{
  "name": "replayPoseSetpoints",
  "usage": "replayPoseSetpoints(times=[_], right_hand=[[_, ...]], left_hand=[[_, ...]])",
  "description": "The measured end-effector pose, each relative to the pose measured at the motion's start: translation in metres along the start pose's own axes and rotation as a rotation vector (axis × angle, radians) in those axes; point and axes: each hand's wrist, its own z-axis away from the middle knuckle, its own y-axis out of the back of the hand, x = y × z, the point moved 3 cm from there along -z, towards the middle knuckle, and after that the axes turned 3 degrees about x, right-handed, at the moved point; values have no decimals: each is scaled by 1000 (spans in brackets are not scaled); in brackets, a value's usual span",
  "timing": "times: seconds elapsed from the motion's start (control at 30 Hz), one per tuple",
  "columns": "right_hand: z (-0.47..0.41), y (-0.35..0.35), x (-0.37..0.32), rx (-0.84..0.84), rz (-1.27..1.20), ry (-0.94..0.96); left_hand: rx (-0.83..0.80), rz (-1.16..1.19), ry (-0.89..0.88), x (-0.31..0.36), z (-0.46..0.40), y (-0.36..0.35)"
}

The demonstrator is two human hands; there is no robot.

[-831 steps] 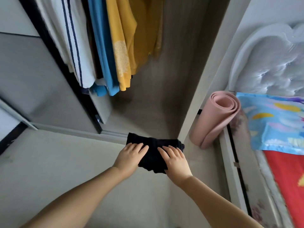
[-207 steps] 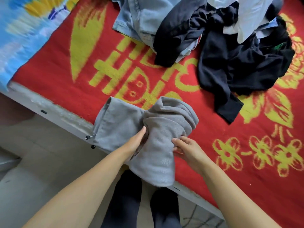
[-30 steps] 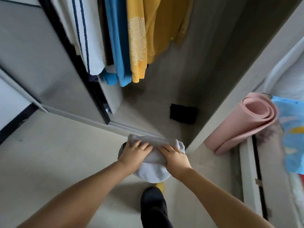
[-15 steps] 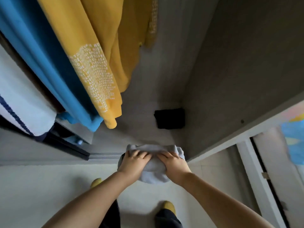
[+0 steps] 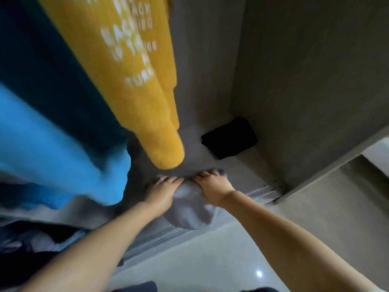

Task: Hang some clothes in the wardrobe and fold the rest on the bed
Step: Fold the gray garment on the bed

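Hands (image 5: 185, 191) hold grey bundle (image 5: 189, 211).

Both hands (image 5: 185, 192) hold grey garment (image 5: 190, 209) inside wardrobe (image 5: 305, 81).

hands: two, left hand (image 5: 162, 191) and right hand (image 5: 212, 186) | folded garments: two, grey (image 5: 189, 209) and black (image 5: 229, 138) | hanging garments: two counted, yellow (image 5: 134, 81), blue (image 5: 52, 154)

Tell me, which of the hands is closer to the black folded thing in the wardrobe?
The right hand. It grips the grey garment just in front of the black folded cloth; the left hand grips the same garment farther to the left.
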Motion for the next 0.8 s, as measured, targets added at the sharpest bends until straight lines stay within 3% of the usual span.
replayPoseSetpoints(times=[0.27,0.33,0.4,0.53,0.8], right_hand=[[-165,-84,-36,411,129,99],[-184,-130,-46,444,147,112],[-193,-190,-50,383,138,106],[-184,-293,-55,98,171,33],[-212,-300,-76,138,97,34]], left_hand=[[505,-237,138,-128,-69,-78],[624,-211,125,-148,-68,-123],[551,-178,148,-159,-65,-186],[65,-232,207,-161,-49,-298],[143,-308,206,-201,-58,-306]])
